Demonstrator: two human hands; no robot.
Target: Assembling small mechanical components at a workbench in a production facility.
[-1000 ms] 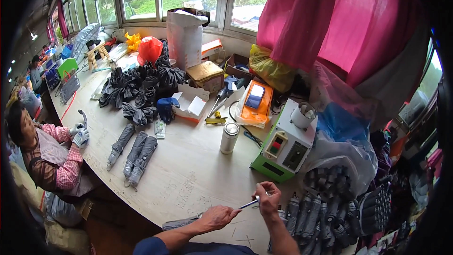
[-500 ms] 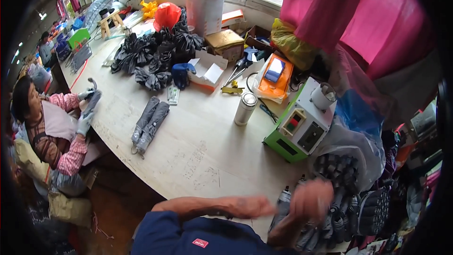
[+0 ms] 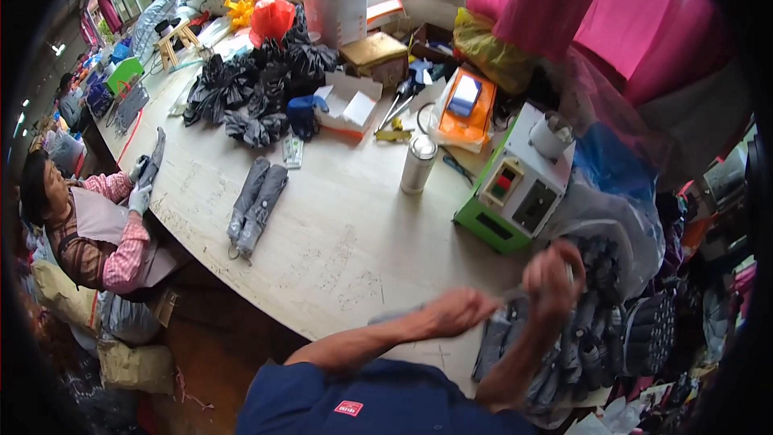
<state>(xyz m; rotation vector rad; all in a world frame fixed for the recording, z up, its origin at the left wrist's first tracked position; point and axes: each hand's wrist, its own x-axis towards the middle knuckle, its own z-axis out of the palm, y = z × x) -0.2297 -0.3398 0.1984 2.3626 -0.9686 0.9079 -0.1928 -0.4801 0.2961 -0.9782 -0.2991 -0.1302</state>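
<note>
My left hand is closed round what looks like a grey folded umbrella. Part of its cloth shows behind my wrist, and a thin pale piece sticks out toward the other hand. My right hand has its fingers curled at that end; motion blur hides what they grip. Under and beside my right forearm lies a pile of grey folded umbrellas. Two more grey folded umbrellas lie side by side on the table, left of centre.
A green and white machine stands at the right, near a steel flask. Black bags, an open white box and an orange packet sit farther back. At the left, a co-worker in gloves handles a grey folded umbrella.
My right hand has moved up and slightly right. The left hand has lifted a little, and grey cloth now shows behind it. The co-worker's umbrella has swung more upright.
</note>
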